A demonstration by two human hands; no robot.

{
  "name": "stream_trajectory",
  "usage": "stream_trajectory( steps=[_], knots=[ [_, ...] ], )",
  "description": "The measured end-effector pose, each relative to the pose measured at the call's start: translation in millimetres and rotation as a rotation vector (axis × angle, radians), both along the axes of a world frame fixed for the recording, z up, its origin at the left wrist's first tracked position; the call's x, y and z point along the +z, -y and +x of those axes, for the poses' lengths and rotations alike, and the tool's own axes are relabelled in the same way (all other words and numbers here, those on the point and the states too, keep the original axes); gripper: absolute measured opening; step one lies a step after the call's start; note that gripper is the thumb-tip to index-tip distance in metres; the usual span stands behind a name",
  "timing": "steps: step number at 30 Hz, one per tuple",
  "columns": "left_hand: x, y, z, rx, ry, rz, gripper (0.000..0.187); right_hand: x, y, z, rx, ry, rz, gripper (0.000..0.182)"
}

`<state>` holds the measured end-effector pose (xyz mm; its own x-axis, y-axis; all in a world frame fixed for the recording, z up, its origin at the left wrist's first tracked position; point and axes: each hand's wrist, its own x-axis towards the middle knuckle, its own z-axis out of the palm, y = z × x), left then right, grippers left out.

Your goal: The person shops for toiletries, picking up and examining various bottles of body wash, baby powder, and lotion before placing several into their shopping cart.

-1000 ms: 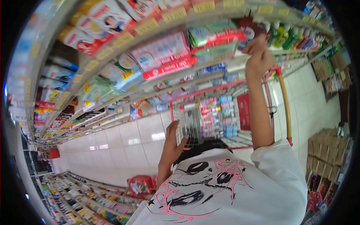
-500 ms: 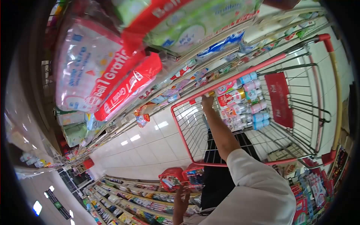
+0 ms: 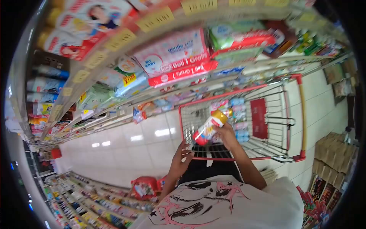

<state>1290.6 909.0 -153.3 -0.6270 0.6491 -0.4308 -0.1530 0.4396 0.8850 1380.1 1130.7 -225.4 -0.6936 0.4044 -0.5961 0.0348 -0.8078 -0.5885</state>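
A bottle (image 3: 210, 128) with a gold cap, white printed label and red end is gripped in my right hand (image 3: 226, 136), tilted over the shopping cart (image 3: 278, 155). My left hand (image 3: 180, 161) is held up near the cart's rim with fingers apart and nothing in it. It is close to the bottle's red end but apart from it. Inside the cart, several bottles with blue caps (image 3: 239, 119) lie in rows, partly hidden behind my right hand and the bottle.
Shelves with price tags (image 3: 155, 20) run along the far side, holding pink wipes packs (image 3: 175, 55) and green packs (image 3: 240, 38). Red baskets (image 3: 144, 187) stand on the floor to the left. Brown cartons (image 3: 335, 150) are stacked at the right.
My right hand has drawn back from the cart's far side and now holds the bottle up. My left hand has risen toward the cart's rim. The view has shifted.
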Motion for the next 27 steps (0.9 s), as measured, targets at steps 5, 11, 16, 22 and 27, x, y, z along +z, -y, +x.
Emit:
stream_trajectory(
  steps=[5, 11, 16, 22, 27],
  knots=[
    [62.0, -66.6, -25.3, -0.282, 0.299, 0.290, 0.056, 170.0, -20.2, 22.9, 0.032, -0.102, 0.335, 0.050],
    [125.2, -96.0, -17.3, -0.256, 0.198, 0.763, 0.046, 303.8, -53.0, 25.5, 0.158, -0.220, 1.048, 0.058],
    [118.4, -77.2, -40.8, -0.291, 0.002, 0.705, 0.045, 414.9, -82.4, 11.0, -0.171, -0.070, 1.747, 0.043],
    [77.9, -24.6, -55.7, -0.139, -0.019, 0.619, 0.038, 474.8, -69.8, -38.9, -0.283, -0.312, 1.833, 0.042],
    [106.3, -3.6, -80.1, -0.020, -0.096, 0.566, 0.035, 476.8, -16.2, -107.6, -0.194, -0.557, 1.655, 0.052]
  ],
)
